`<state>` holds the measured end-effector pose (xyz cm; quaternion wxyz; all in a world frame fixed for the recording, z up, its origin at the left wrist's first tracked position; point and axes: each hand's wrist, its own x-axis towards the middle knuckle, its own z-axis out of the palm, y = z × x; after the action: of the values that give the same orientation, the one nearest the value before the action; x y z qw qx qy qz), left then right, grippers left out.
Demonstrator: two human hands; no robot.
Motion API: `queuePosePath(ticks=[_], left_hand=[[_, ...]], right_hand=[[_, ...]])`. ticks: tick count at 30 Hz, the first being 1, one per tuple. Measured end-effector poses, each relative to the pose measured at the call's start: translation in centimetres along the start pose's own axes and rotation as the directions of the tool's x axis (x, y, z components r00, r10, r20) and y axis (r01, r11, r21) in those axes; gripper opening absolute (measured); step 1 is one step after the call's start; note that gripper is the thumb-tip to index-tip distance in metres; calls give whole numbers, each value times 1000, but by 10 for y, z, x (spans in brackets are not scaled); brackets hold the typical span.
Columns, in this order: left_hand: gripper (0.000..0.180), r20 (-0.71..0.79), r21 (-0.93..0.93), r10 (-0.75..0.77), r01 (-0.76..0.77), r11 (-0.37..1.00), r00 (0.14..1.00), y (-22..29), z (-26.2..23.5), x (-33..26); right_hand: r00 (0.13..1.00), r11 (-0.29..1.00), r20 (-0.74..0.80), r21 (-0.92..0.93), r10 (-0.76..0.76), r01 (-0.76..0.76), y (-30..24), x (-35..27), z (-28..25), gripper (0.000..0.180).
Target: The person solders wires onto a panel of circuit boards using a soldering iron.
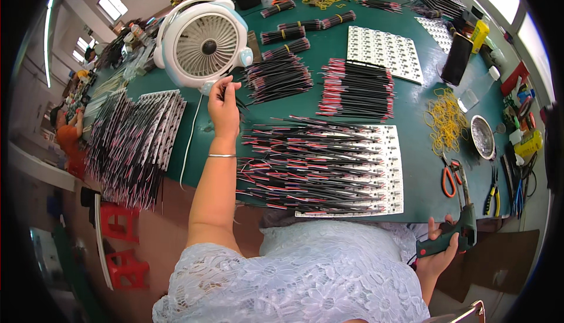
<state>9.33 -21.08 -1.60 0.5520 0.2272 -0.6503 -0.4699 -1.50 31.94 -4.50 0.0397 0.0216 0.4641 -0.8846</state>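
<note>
Left hand point(224, 106) pinching thin black wire beside white fan point(202, 44); right hand point(442, 246) gripping glue gun point(455, 229) at green table point(423, 164) edge

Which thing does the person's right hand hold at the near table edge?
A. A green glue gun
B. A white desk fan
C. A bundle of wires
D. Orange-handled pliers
A: the right hand grips the green glue gun at the table's near edge.

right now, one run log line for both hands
left hand: pinching thin black wires by white desk fan | right hand: gripping green glue gun at table edge
</note>
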Motion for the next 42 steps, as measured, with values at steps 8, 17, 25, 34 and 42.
queuePosePath(ticks=[8, 17, 25, 34, 42], left_hand=[[33, 38, -170, -360, 361, 917, 932, -9, -20, 10], [14, 575, 130, -4, -87, 988, 818, 107, 118, 33], [25, 966, 135, 40, -633, 762, 254, 91, 220, -37], [24, 943, 63, 159, -627, 776, 291, 29, 205, -80], [31, 960, 122, 61, -604, 788, 273, 31, 206, -81]], right_hand=[[992, 996, 87, -31, 89, -86, 5, 22, 31, 40], [976, 975, 54, 63, 209, -212, 14, 63, 63, 46], [962, 985, 212, -16, 169, -170, -7, 88, 79, 58], [876, 839, 259, -485, 406, -246, -8, 75, 68, 57], [785, 590, 398, -805, 474, 51, -4, 94, 93, 30]])
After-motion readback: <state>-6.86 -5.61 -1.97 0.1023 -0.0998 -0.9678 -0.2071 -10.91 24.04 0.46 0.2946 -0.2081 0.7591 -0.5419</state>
